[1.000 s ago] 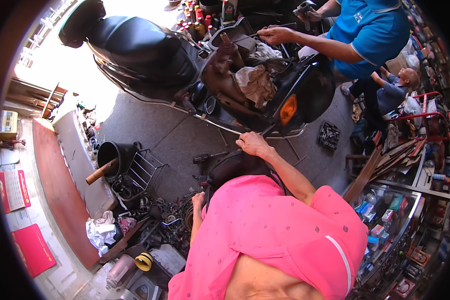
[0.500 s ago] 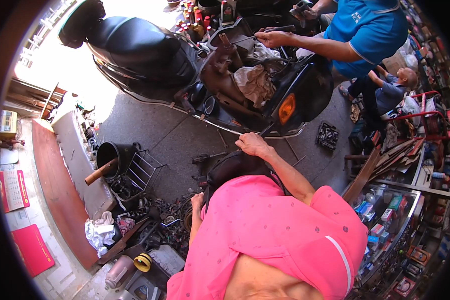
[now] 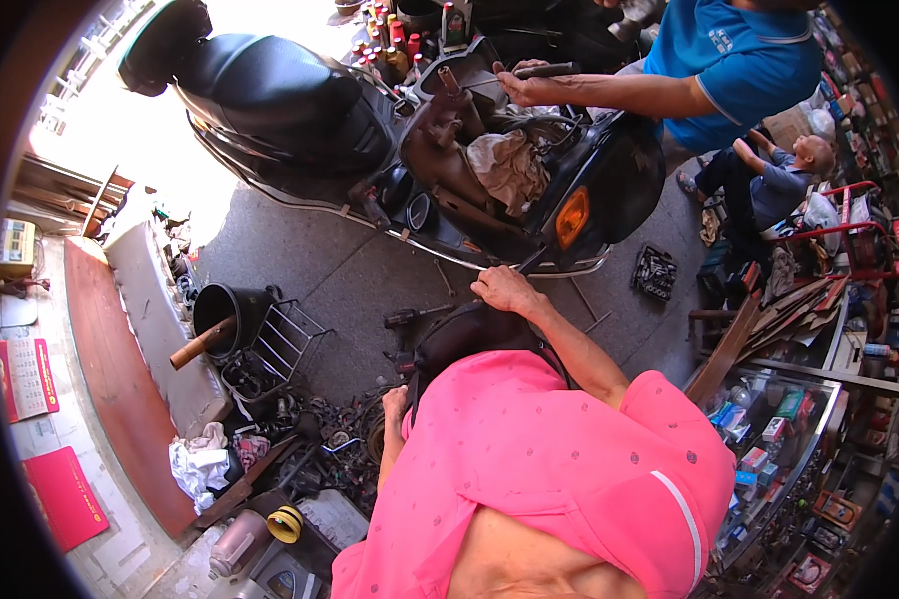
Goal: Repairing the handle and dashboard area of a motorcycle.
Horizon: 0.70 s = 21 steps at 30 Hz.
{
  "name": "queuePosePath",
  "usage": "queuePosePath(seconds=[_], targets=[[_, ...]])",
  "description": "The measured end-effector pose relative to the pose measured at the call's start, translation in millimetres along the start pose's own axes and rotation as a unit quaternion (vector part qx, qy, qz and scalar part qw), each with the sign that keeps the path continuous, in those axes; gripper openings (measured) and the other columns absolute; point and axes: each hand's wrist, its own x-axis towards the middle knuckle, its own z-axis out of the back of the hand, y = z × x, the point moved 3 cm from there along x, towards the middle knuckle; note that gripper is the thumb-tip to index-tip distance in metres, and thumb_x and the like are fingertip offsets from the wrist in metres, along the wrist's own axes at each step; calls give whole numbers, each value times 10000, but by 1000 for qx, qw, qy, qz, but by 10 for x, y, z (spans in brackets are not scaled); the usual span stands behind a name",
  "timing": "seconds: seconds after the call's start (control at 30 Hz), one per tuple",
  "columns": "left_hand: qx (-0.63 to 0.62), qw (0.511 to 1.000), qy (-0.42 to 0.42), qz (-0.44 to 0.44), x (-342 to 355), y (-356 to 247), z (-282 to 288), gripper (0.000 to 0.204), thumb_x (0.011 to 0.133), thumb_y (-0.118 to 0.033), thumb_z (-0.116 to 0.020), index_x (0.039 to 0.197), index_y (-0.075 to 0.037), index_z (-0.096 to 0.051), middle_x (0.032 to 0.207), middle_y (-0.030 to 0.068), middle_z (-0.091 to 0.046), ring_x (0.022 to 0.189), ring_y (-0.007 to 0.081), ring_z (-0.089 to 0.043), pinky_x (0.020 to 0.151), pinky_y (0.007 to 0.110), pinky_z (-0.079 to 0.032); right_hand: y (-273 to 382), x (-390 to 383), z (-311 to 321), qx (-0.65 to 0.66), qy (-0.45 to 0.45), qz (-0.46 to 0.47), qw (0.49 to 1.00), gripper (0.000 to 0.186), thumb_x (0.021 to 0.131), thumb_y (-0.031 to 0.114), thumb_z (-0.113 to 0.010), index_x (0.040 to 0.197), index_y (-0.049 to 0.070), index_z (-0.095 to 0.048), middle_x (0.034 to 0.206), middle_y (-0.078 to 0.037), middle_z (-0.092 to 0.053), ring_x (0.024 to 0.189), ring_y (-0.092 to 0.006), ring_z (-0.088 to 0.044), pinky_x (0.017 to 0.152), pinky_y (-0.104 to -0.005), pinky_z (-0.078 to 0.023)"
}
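My right hand (image 3: 507, 291) is closed, its fingers curled downward just in front of the near lower edge of a black scooter (image 3: 280, 120). What those fingers rest on or hold is hidden beneath them. Low at my left side, my left hand (image 3: 395, 403) is curled beside a dark bag (image 3: 474, 334) at my waist; I cannot make out anything in it. The scooter's front is opened up, with a crumpled beige cloth (image 3: 507, 165) lying among its exposed parts. Across it, a co-worker in a blue shirt (image 3: 734, 70) holds a dark-handled tool (image 3: 549, 70).
A black bucket (image 3: 228, 304) with a wooden stick and a wire rack (image 3: 288, 339) stand left of me. Loose parts (image 3: 335, 429) litter the floor. A black socket set (image 3: 654, 272) lies right of the scooter. Another person (image 3: 779, 185) sits beyond; a glass case (image 3: 774, 439) is at right.
The co-worker's near hand has shifted slightly left and the tool's handle has swung. Their other hand has moved up toward the top edge. Both my hands stay in place.
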Motion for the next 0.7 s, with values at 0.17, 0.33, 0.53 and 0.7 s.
queuePosePath(seconds=[0.17, 0.33, 0.53, 0.7], targets=[[-2, 1000, 20, 12, 84, 30, -47, 452, 756, -393, -436, 949, -13, -588, 980, 213, -561, 997, 334, -504, 853, 369, -371, -6, 7, 34, 2, -13, 6, 1000, 348, 773, 288, -452, 844, -17, -604, 891, -224, -579, 873, -357, -550, 782, -425, -429], [-7, 1000, 15, 18, 81, -22, -9, 447, 758, -383, -434, 950, -9, -588, 977, 217, -561, 999, 338, -501, 858, 365, -369, -2, 29, 44, 5, 2, -5, 1000, 351, 767, 285, -446, 841, -20, -603, 887, -227, -579, 872, -357, -551, 781, -424, -430], [10, 1000, 22, 2, 118, -11, -28, 452, 754, -383, -436, 951, -5, -585, 971, 226, -559, 1004, 339, -498, 860, 365, -368, 7, 56, 56, 3, 5, -5, 1000, 356, 761, 283, -441, 827, -26, -604, 879, -228, -581, 865, -358, -553, 778, -425, -431], [1, 1000, 11, -8, 128, -30, 0, 449, 755, -384, -436, 948, -8, -589, 969, 227, -560, 1002, 336, -502, 857, 364, -374, -2, 99, 44, 5, 2, 3, 1000, 353, 762, 281, -447, 821, -29, -603, 869, -229, -581, 855, -362, -555, 771, -429, -432]])
